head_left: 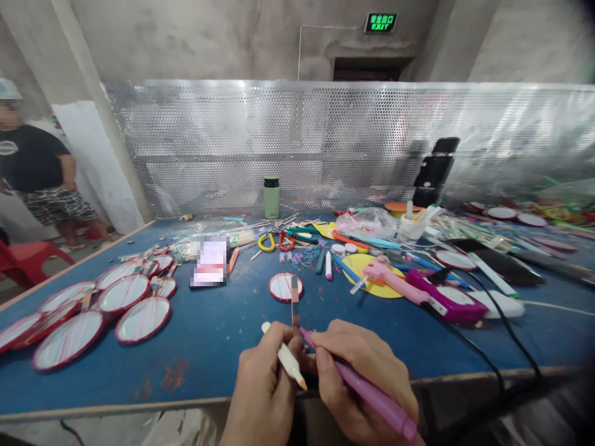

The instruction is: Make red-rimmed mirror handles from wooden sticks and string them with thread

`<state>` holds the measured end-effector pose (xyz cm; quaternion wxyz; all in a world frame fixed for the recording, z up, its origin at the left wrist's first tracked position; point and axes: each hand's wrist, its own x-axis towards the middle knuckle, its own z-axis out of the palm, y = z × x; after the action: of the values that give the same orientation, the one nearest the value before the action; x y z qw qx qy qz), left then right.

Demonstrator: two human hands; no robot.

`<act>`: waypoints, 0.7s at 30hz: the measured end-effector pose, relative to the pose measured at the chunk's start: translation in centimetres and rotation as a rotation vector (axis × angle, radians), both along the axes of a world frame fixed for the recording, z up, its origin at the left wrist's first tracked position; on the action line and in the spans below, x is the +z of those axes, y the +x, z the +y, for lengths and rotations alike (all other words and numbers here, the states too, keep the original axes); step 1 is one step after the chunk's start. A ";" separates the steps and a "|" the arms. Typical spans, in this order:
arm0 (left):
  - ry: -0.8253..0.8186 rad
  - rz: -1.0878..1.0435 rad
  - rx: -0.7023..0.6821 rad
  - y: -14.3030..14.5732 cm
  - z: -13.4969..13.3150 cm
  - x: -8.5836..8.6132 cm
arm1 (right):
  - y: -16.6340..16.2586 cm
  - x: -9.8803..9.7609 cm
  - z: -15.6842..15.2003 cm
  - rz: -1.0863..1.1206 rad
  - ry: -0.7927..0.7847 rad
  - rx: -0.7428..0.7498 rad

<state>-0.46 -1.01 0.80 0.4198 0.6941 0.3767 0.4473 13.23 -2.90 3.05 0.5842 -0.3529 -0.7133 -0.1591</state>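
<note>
My left hand [264, 378] is closed, with an uncapped white marker [289, 362] tucked between its fingers, its orange tip pointing down toward me. The same fingers pinch a flat craft stick [294, 303], banded grey, pinkish and brown. My right hand [365, 371] grips a pink marker [372, 390], whose front end meets the stick's lower part. Beyond the stick lies a small round white disc [280, 287] with a red rim; the stick's top overlaps it in view, and I cannot tell whether they touch.
Several red-rimmed discs [143, 319] lie at left beside a phone [211, 263]. Pliers [266, 242], loose markers [328, 265] and a green bottle [271, 198] stand or lie ahead. Right are a pink glue gun [395, 282], purple device [449, 300] and black cables [504, 319]. A person [35, 161] stands far left.
</note>
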 end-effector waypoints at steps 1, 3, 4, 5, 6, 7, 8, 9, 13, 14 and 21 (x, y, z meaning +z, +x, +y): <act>0.004 0.002 0.000 0.0 0.0 -0.1 | 0.0 0.0 0.0 0.002 0.001 -0.007; 0.005 0.012 0.002 0.0 0.1 -0.2 | 0.0 0.0 0.0 0.005 0.008 -0.015; 0.001 0.017 0.004 0.0 0.1 -0.3 | 0.0 0.0 0.0 0.005 0.009 -0.018; -0.002 0.019 0.004 0.0 0.1 -0.3 | 0.0 0.0 0.0 0.008 0.006 -0.023; -0.005 0.020 0.002 0.0 0.1 -0.3 | 0.0 0.0 0.0 0.010 0.006 -0.027; -0.007 0.021 0.002 0.0 0.1 -0.4 | 0.0 0.0 0.0 0.013 0.005 -0.030; -0.006 0.022 0.002 -0.1 0.1 -0.4 | 0.0 0.0 0.0 0.016 0.002 -0.030; -0.002 0.024 0.004 -0.1 0.1 -0.3 | 0.0 0.0 0.0 0.017 0.000 -0.031; 0.007 0.019 0.005 -0.1 0.1 -0.3 | 0.2 -0.1 -0.1 0.015 0.014 -0.031; 0.008 0.018 0.002 -0.1 0.1 -0.3 | 0.2 -0.1 -0.1 0.014 0.019 -0.030; 0.018 0.047 -0.021 -0.2 0.3 -0.4 | 0.0 0.0 0.1 0.026 0.016 -0.012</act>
<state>-0.67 -0.73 0.39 0.4093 0.7120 0.3752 0.4298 13.21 -2.75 3.00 0.5952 -0.3546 -0.7023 -0.1635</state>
